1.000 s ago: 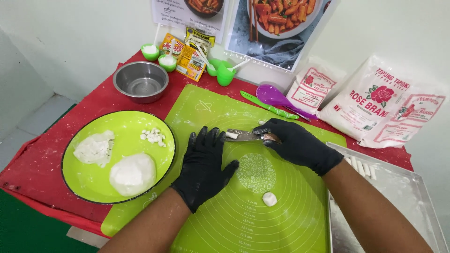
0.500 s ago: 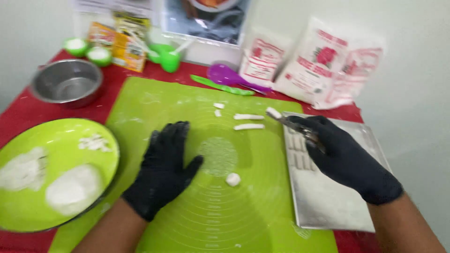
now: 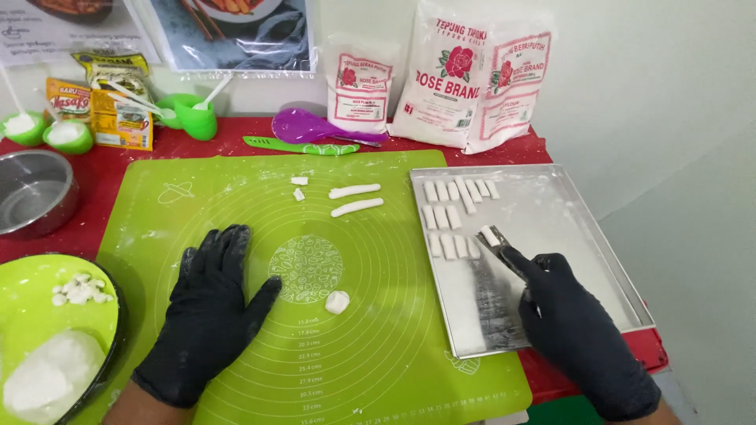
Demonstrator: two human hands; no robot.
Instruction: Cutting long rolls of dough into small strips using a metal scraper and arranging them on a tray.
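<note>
At your far left the green plate (image 3: 31, 315) holds a large white dough lump (image 3: 51, 378) and a small heap of white bits (image 3: 79, 290), and above it the steel bowl (image 3: 31, 197) sits with nothing showing inside. Behind the bowl, two small green cups (image 3: 47, 130) hold something white, yellow seasoning packets (image 3: 110, 106) lean by the wall, and a green measuring cup (image 3: 193, 116) stands just beside them. Your left hand (image 3: 209, 315), in a black glove, lies flat and open on the green silicone mat (image 3: 236, 205), fingers spread, holding nothing. To its right a small dough nub (image 3: 337, 301) sits on the mat, and farther up lie two rolled dough ropes (image 3: 356, 198) and two tiny offcuts (image 3: 299, 187), all well apart from either hand. Beyond the mat a green knife (image 3: 291, 145) and a purple spoon (image 3: 315, 126) rest on the red tablecloth (image 3: 87, 224), in front of three flour bags (image 3: 457, 79) against the wall. The metal tray (image 3: 583, 228) touches the mat's right edge and holds rows of short cut dough sticks (image 3: 453, 216) on its floured left half. Your right hand (image 3: 575, 323), also gloved, is closed around a metal blade (image 3: 500, 248) over the tray, and one dough piece (image 3: 490, 234) sits at the blade's tip, just beside the nearest row of sticks.
</note>
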